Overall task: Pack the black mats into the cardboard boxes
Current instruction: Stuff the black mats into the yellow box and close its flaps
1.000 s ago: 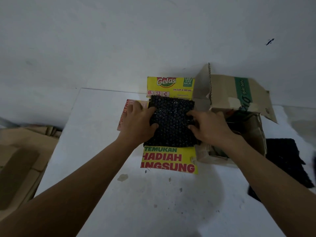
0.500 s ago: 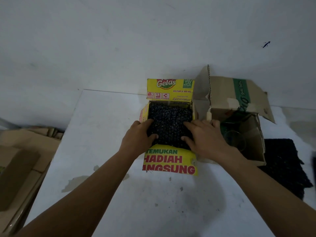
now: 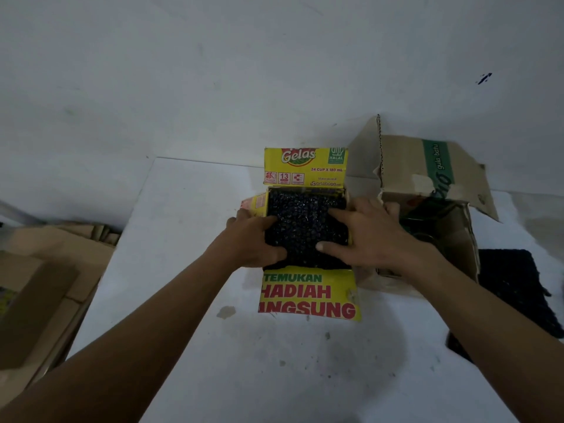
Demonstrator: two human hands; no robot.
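A black studded mat (image 3: 305,221) lies in the open yellow cardboard box (image 3: 306,296), whose flaps are spread front and back. My left hand (image 3: 253,241) holds the mat's left edge, thumb curled onto its top. My right hand (image 3: 366,239) presses flat on the mat's right side with fingers spread. More black mats (image 3: 515,285) lie on the white table at the right, partly hidden by my right forearm.
A brown cardboard box (image 3: 427,178) with raised flaps stands just right of the yellow one, something dark inside. Flattened cardboard (image 3: 45,285) lies on the floor to the left. The white table (image 3: 189,239) ends at a wall behind the boxes.
The mat has gone from above the box down into it. Both hands have followed it down and stay on its two sides.
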